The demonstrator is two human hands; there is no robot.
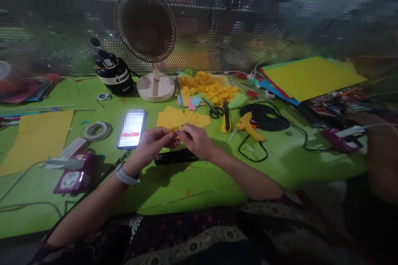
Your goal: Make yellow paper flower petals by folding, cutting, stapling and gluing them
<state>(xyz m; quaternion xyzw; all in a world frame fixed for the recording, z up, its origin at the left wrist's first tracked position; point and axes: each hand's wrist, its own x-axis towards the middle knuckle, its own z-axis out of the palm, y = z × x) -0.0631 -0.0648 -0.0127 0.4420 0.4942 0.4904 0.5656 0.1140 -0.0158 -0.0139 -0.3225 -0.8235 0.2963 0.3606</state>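
Observation:
My left hand (154, 140) and my right hand (195, 140) meet above the green table (192, 182), both pinched on one small yellow paper piece (174, 130) between their fingertips. A white watch sits on my left wrist. Just beyond the hands lie cut yellow paper squares (177, 118). Under the hands rests a black phone-like bar (175, 156). A lit phone (132, 128) lies left of my left hand.
A small fan (146, 29), a black bottle (113, 72), a heap of yellow paper bits (208, 85), scissors (214, 109), a yellow cutter (227, 121), a yellow glue gun (248, 126) with cable, tape rolls (97, 130), coloured paper sheets (311, 76) and a yellow sheet (37, 138) lie around.

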